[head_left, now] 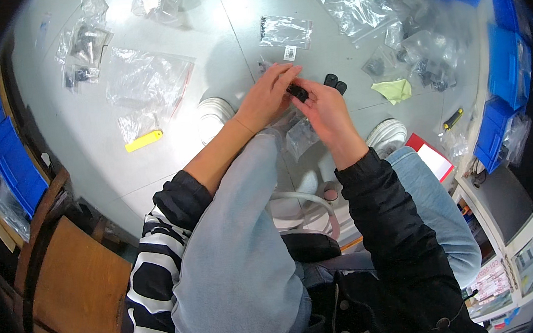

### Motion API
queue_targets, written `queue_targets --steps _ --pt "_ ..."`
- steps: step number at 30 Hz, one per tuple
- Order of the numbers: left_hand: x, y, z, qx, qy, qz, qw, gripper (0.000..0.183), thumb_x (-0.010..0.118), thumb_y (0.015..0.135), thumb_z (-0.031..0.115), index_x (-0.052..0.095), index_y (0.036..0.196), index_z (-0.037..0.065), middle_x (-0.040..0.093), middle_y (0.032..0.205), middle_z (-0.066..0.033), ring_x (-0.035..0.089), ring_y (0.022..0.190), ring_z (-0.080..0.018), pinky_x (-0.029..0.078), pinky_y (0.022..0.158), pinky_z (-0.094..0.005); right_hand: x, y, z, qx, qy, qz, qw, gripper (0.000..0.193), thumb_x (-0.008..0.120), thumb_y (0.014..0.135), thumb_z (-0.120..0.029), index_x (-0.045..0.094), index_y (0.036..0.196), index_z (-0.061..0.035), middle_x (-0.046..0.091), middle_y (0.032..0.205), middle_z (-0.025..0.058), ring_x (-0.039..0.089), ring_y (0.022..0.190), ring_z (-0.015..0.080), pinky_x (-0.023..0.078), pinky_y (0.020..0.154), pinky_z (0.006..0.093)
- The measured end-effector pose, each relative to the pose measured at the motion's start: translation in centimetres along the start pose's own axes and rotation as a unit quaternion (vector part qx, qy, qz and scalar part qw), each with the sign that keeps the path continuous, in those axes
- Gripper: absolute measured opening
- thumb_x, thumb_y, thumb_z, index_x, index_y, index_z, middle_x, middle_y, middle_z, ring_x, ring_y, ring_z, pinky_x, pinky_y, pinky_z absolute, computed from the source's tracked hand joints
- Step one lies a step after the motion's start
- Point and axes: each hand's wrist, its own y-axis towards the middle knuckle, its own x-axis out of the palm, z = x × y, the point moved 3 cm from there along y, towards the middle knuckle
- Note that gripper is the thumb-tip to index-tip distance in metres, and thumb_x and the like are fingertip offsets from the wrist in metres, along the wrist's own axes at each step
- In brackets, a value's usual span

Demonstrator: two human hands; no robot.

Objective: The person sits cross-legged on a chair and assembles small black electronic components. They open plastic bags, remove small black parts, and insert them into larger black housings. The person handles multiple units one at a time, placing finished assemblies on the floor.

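Note:
Both my hands meet over the floor ahead of my knees. A small glossy black part (298, 92) sits between them; its exact kind is too small to tell. My right hand (328, 110) pinches it between thumb and fingers. From the left, my left hand (268, 98) closes over its other side, its fingertips partly hidden. Just right of the hands lie black rounded pieces (335, 84) on the floor. Below the hands is a clear plastic bag (302, 138), partly covered by my right wrist.
Clear bags with dark parts lie at the left (88, 44) and right (431, 57). A large clear bag (144, 75), a yellow strip (144, 141), a green cloth (394, 90) and a yellow-black cutter (453, 119) lie around. Blue bins (505, 66) stand right, a wooden chair (74, 285) left.

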Motion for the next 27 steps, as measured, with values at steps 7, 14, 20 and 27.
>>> queue_targets --steps 7,14,20,27 --pt "-0.5 0.0 -0.1 -0.056 -0.038 0.015 0.998 0.071 0.063 0.062 -0.008 0.038 0.126 0.007 0.043 0.118 -0.0146 0.045 0.108 -0.0325 0.041 0.09 -0.0349 1.7 -0.5 -0.4 0.02 0.014 0.016 1.0 0.034 0.045 0.088 -0.012 0.046 0.114 0.0104 0.051 0.114 0.0169 0.049 0.107 0.0246 0.037 0.096 0.0357" --pt "-2.4 0.2 -0.5 -0.107 -0.014 0.072 0.992 0.065 0.063 0.065 -0.005 0.039 0.124 0.006 0.043 0.115 -0.0143 0.047 0.105 -0.0314 0.043 0.088 -0.0344 0.5 -1.2 -1.7 -0.04 -0.043 -0.036 0.998 0.03 0.047 0.088 -0.012 0.049 0.111 0.0079 0.054 0.114 0.0154 0.053 0.105 0.0252 0.043 0.09 0.0349" --pt "-5.4 -0.3 -1.2 -0.141 -0.011 0.163 0.976 0.062 0.063 0.069 -0.007 0.039 0.124 0.005 0.044 0.112 -0.0118 0.05 0.107 -0.0241 0.044 0.093 -0.034 -1.7 2.2 4.9 -0.087 -0.539 -0.025 0.837 0.023 0.06 0.077 -0.006 0.056 0.1 -0.0021 0.059 0.102 0.0094 0.059 0.087 0.0227 0.048 0.073 0.0348" --pt "-7.8 -1.4 -1.7 -0.139 0.057 0.12 0.981 0.063 0.064 0.069 -0.006 0.038 0.126 0.006 0.044 0.112 -0.0116 0.049 0.108 -0.0239 0.044 0.094 -0.0337 -0.8 4.0 10.1 -0.3 -0.735 0.025 0.608 0.023 0.064 0.072 -0.008 0.055 0.094 -0.0055 0.056 0.091 0.0126 0.056 0.081 0.0336 0.046 0.067 0.0416"
